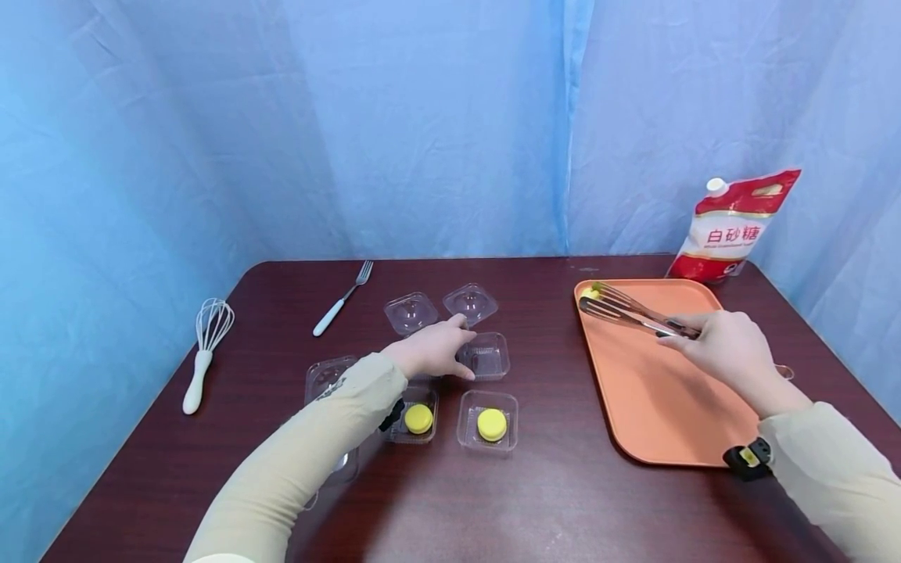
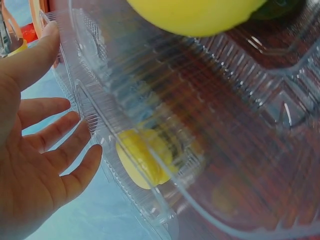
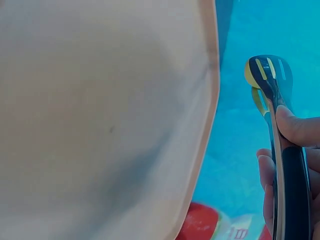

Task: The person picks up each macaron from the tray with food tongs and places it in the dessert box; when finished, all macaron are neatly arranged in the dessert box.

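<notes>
In the head view, my left hand (image 1: 438,348) reaches over the clear plastic boxes. Its spread fingers and thumb lie at the left edge of the back right box (image 1: 487,356). Seen from the left wrist, that hand (image 2: 45,145) has loosely extended fingers beside clear box walls, with a yellow macaron (image 2: 145,156) behind the plastic. My right hand (image 1: 732,352) grips slotted tongs (image 1: 622,306) over the orange tray (image 1: 676,407). Between the tong heads is a yellow macaron (image 3: 251,74), above the tray's back left corner in the head view.
Yellow macarons (image 1: 418,419) sit in the two front boxes. Domed lids (image 1: 470,303) lie behind the boxes, and more clear plastic (image 1: 327,379) lies partly under my left sleeve. A fork (image 1: 342,299) and whisk (image 1: 206,352) lie left. A sugar bag (image 1: 732,227) stands behind the tray.
</notes>
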The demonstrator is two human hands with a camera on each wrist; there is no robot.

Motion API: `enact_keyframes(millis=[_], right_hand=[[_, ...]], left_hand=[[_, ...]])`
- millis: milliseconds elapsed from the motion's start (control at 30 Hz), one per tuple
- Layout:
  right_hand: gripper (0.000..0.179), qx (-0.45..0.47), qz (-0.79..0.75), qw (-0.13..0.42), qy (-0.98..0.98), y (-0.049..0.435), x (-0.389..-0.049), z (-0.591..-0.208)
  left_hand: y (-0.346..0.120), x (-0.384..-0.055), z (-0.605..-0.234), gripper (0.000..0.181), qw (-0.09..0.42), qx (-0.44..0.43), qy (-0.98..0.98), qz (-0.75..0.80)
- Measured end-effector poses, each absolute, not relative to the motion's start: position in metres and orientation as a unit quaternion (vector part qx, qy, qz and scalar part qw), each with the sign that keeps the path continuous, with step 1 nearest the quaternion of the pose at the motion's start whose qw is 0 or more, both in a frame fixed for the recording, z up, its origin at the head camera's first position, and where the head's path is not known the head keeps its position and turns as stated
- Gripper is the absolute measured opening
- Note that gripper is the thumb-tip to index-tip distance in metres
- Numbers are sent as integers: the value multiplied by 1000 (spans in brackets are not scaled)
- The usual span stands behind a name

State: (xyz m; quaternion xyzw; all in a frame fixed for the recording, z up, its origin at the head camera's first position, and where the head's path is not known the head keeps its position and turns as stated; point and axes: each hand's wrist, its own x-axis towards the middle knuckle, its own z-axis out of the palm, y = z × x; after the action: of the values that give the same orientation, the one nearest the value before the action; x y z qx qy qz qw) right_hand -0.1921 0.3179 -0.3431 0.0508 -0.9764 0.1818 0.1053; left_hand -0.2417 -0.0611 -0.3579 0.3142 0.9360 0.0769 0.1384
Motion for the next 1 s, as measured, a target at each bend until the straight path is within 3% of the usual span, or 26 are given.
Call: enact_keyframes(millis=[567,1000], right_hand=[[32,136,205,140,-959,272,-183,-338],[36,188,186,155,-952,238,-180,-344]], left_hand=[[-62,-244,-359,68,136,319,935,75],[-62,-245,-362,69,132,313,937,78]])
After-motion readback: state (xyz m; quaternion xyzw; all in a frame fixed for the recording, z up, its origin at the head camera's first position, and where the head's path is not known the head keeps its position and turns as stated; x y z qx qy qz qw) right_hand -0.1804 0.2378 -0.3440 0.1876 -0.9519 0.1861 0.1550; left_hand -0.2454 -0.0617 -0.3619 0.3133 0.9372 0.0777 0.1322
